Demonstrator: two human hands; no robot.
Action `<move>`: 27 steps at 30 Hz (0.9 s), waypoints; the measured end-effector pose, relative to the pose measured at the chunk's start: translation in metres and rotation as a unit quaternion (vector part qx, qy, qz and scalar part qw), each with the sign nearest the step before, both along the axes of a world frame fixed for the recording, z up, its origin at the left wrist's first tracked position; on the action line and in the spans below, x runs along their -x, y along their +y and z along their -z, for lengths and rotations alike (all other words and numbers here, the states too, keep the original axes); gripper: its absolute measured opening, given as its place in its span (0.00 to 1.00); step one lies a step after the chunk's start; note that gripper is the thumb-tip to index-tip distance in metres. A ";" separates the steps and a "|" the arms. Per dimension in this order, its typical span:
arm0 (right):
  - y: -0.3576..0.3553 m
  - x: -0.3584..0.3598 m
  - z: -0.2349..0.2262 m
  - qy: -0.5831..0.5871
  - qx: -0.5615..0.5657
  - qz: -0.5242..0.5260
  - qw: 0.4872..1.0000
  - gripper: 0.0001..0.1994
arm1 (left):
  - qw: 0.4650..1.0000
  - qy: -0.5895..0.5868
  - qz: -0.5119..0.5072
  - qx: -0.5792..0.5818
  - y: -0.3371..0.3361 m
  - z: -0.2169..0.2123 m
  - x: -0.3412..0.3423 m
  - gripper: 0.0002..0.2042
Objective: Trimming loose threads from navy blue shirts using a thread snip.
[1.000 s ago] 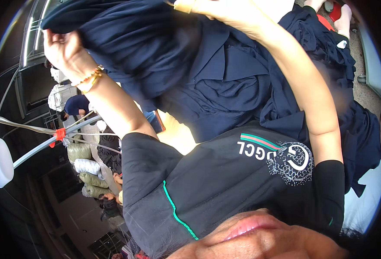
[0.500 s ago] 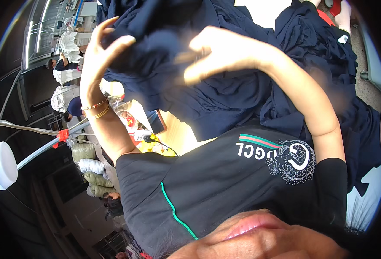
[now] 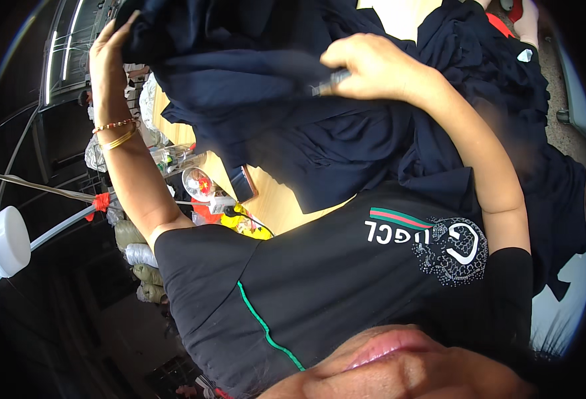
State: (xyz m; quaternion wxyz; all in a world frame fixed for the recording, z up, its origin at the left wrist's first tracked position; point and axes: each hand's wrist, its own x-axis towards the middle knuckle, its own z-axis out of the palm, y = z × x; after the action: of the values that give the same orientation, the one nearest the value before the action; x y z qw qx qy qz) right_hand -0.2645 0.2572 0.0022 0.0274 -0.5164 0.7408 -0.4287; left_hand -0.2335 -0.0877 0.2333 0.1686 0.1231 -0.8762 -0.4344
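Observation:
A dark navy garment (image 3: 253, 86) is spread across the upper middle of the view. My left hand (image 3: 107, 53), with gold bracelets at the wrist, grips its edge at the upper left and holds it raised. My right hand (image 3: 372, 66) rests on the cloth at the upper centre, fingers closed round a small grey metal tool (image 3: 326, 83) that is blurred. My black shirt fills the lower middle of the view.
More navy garments (image 3: 505, 100) are heaped at the right. A wooden table (image 3: 279, 199) shows under the cloth, with a phone (image 3: 243, 183), a clear round container (image 3: 196, 181) and a yellow object (image 3: 253, 226). A white round lamp head (image 3: 7, 241) on a rod sits far left.
My right hand has come down from the top edge onto the cloth. My left hand dipped, then rose again to the upper left with the garment's edge.

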 end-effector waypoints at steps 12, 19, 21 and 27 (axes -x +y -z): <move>-0.031 0.037 -0.025 0.050 0.173 0.170 0.969 0.13 | 0.970 0.021 0.210 -0.116 -0.052 0.023 -0.031 0.18; -0.073 0.075 0.009 -0.171 0.089 0.023 0.981 0.22 | 0.981 0.062 0.047 -0.178 -0.007 0.017 -0.017 0.25; -0.065 0.056 0.005 -0.087 0.146 0.054 0.984 0.21 | 0.977 0.079 -0.052 -0.189 -0.008 0.012 -0.007 0.22; -0.008 -0.011 -0.071 -0.343 0.158 -0.274 0.884 0.20 | 0.939 0.110 -0.102 -0.308 -0.093 -0.023 0.060 0.16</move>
State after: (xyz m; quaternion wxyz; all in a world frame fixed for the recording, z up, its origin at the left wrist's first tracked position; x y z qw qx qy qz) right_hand -0.2539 0.2497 0.0735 0.3142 -0.5170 0.4362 -0.6662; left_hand -0.2939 -0.1811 0.2562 0.2609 0.2089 -0.6582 -0.6747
